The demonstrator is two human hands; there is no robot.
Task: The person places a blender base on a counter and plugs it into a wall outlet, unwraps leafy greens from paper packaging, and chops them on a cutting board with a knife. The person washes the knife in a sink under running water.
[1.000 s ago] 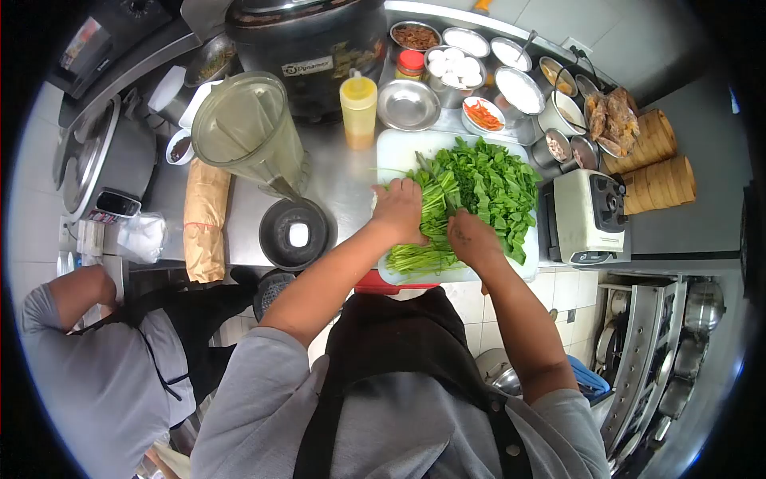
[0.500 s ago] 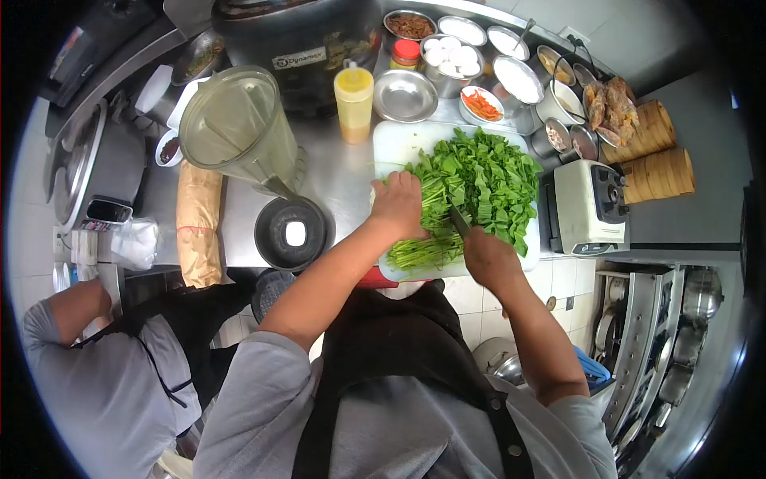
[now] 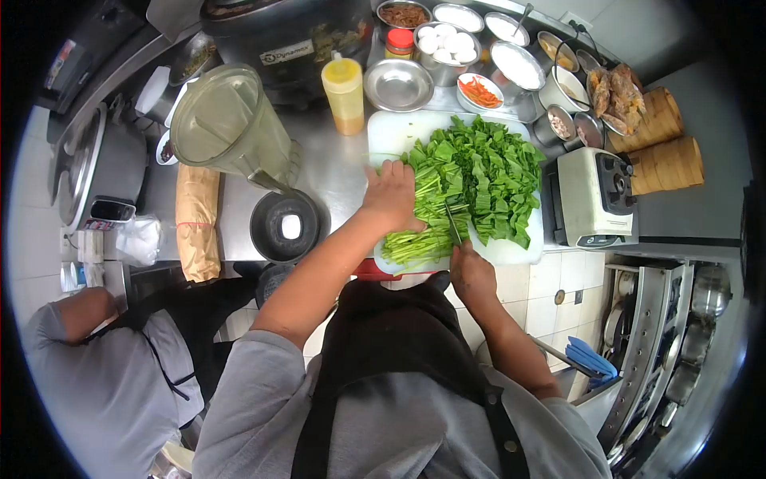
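A pile of leafy greens (image 3: 501,188) covers much of the white cutting board (image 3: 383,132), cut leaves to the right and stems to the left. Over the stems (image 3: 419,243) lies my left hand (image 3: 391,195), gripping and pressing them down, its thumb toward the blade. In my right hand (image 3: 472,275) is a knife (image 3: 453,223), its handle wrapped by the fingers. The blade stands in the greens at the line between stems and chopped leaves, a little right of my left hand.
Left of the board stand a squeeze bottle (image 3: 343,96), a blender jar (image 3: 231,128) and a black bowl (image 3: 285,227). Behind it are a metal plate (image 3: 399,85) and a bowl of carrot strips (image 3: 479,93). A blender base (image 3: 590,195) sits to the right. Another person (image 3: 112,383) is at the left.
The knife has shifted left and toward me, its blade now more upright. A gap has opened between the stems and the cut leaves. The whole view has shifted slightly.
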